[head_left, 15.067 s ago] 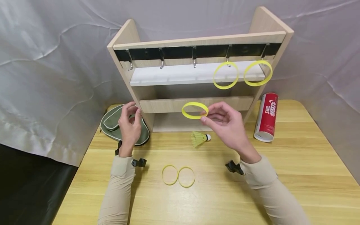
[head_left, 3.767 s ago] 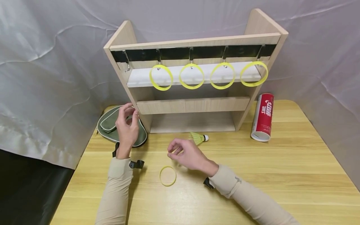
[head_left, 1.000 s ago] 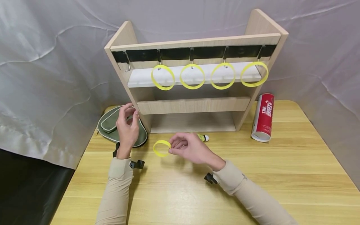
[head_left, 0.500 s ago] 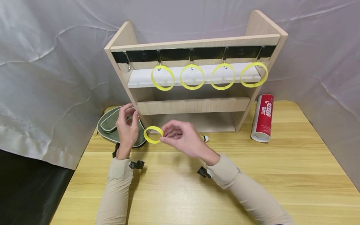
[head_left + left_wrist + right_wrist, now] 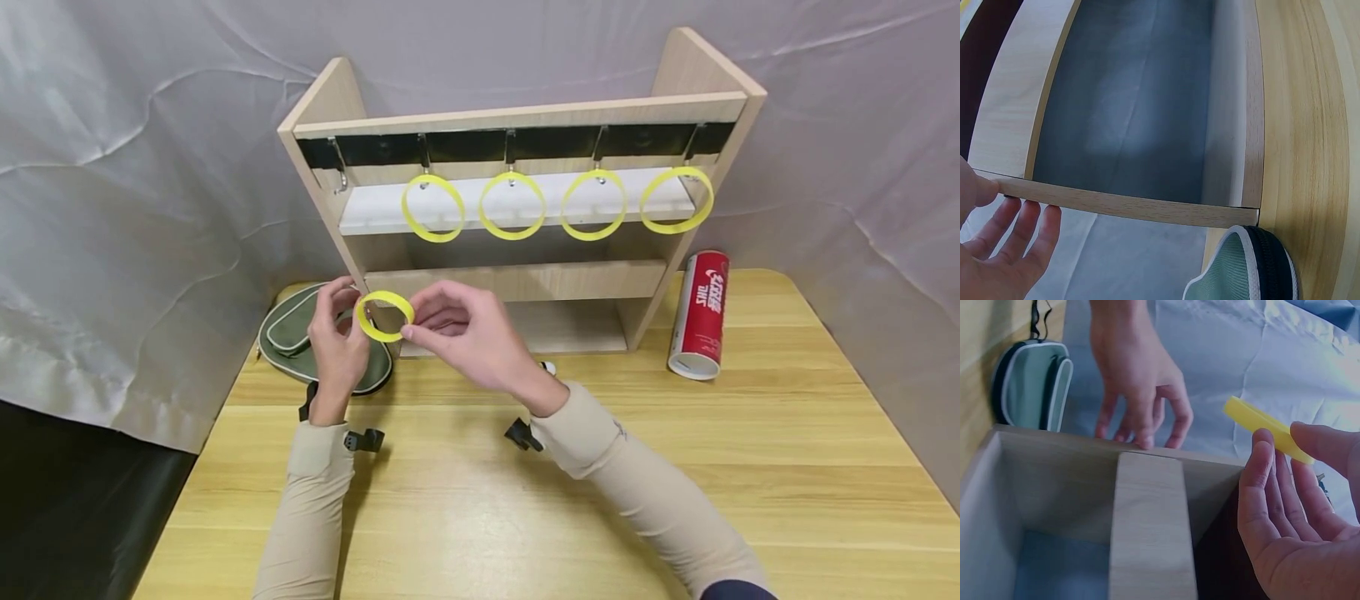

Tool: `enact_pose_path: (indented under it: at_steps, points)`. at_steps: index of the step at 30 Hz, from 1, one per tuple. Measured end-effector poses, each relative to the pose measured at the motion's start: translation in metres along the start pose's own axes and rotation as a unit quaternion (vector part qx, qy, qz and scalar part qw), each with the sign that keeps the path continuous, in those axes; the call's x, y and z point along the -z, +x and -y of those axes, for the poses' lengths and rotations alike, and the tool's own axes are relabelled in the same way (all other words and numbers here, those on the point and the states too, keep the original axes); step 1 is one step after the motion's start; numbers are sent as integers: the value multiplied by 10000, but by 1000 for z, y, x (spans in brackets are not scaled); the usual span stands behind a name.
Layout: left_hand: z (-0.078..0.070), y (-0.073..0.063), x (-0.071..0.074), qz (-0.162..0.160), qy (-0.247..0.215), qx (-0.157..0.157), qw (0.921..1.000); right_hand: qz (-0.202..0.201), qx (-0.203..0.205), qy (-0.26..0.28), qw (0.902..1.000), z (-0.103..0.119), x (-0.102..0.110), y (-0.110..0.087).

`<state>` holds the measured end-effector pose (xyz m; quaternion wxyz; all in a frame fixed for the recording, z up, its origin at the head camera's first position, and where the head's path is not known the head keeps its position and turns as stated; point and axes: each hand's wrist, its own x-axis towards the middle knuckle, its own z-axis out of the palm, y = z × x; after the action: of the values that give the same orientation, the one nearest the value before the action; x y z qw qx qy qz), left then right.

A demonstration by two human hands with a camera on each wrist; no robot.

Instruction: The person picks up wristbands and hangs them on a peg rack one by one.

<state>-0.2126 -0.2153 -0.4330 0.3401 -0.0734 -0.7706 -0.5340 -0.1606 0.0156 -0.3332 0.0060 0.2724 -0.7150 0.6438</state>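
A thin yellow ring [image 5: 382, 336] is pinched between the thumb and fingers of my right hand [image 5: 468, 333], in front of the left part of a wooden shelf unit [image 5: 517, 281]. In the right wrist view the same ring is seen nearly edge-on. My left hand [image 5: 339, 350] grips the unit's left side panel, thumb on one face and fingers on the other, as the left wrist view shows. Several matching yellow rings [image 5: 512, 237] hang from metal hooks on the unit's black strip [image 5: 555, 143]. The leftmost hook [image 5: 342, 180] carries no ring.
Behind my left hand lies a green pouch [image 5: 288, 321] with white piping. A red shuttlecock tube [image 5: 701, 312] stands right of the unit. My right wrist hides most of a shuttlecock [image 5: 550, 367], only its white cap showing. Grey cloth [image 5: 150, 208] hangs around the table.
Since the earliest frame, two more rings hang on hooks. The last ring has left the table in my right hand and moved up and left. My left hand has kept its place.
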Motion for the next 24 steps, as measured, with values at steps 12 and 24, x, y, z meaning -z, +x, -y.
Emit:
enact_pose_path:
  at_steps: [12,24]
  points:
    - [-9,1,-2,-107,207,-42,9997,-331,537,164,9979,32,-5,30]
    - [-7,1,-2,-118,-47,-42,9999,-784,869,53,9931,34,-9,58]
